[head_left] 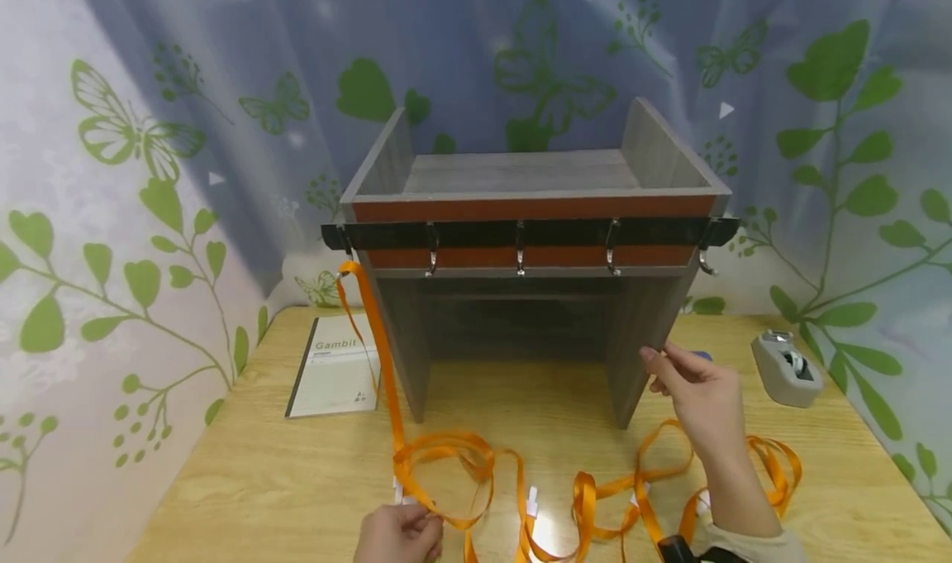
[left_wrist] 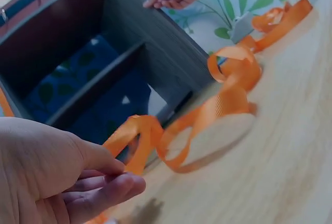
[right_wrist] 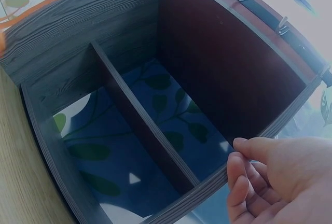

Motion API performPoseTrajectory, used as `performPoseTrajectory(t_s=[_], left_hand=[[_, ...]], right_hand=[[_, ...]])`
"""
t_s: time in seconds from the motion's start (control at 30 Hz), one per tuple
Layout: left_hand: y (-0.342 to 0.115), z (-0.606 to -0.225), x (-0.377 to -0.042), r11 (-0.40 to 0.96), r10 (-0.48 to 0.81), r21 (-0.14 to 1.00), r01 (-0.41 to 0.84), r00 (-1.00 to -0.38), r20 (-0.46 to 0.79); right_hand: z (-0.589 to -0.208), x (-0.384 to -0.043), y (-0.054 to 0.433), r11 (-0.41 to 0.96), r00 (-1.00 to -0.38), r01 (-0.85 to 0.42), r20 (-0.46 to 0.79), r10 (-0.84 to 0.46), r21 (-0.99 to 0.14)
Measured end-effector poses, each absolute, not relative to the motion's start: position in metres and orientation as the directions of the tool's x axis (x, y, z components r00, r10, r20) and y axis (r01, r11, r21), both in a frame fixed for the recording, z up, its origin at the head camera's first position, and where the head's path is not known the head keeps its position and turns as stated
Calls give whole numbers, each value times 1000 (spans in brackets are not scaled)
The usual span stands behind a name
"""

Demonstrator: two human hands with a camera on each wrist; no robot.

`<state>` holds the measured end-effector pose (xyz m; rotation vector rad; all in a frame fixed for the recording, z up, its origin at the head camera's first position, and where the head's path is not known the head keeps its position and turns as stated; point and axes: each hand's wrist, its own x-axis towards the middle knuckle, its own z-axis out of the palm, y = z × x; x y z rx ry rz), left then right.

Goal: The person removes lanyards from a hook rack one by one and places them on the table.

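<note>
A grey wooden shelf (head_left: 521, 170) with a black rail of silver hooks (head_left: 521, 234) stands on the table. An orange lanyard (head_left: 372, 315) hangs from the leftmost hook and trails down to the tabletop. My left hand (head_left: 402, 534), low in front, pinches an orange lanyard (left_wrist: 124, 138) between thumb and curled fingers. At the shelf's right side, my right hand (head_left: 695, 389) holds the panel's front edge. Its thumb lies over that edge, and its curled fingers (right_wrist: 237, 187) stay on the outer side. More orange lanyards with white clips (head_left: 531, 501) lie looped between the hands.
A notebook (head_left: 335, 373) lies left of the shelf. To the right, a grey tape dispenser (head_left: 787, 370) stands by the wall, and a small blue thing (head_left: 702, 355) shows behind my right hand. A patterned curtain (head_left: 476, 50) hangs behind the light wooden table (head_left: 245, 464).
</note>
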<state>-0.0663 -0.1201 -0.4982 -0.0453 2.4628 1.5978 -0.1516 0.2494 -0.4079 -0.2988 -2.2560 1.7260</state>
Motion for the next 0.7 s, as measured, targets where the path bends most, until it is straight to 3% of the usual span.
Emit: performPoseTrajectory(t_s=[0.17, 0.47, 0.7], left_hand=[[-119, -488, -69, 453, 26, 887, -92, -993, -116], [-128, -457, -85, 399, -222, 901, -172, -971, -87], [-136, -418, -104, 395, -252, 918, -37, -965, 70]], right_hand=[[-405, -151, 250, 262, -936, 0, 92, 339, -965], [-407, -151, 251, 251, -938, 3, 85, 337, -968], [-407, -151, 252, 241, -940, -23, 103, 325, -970]])
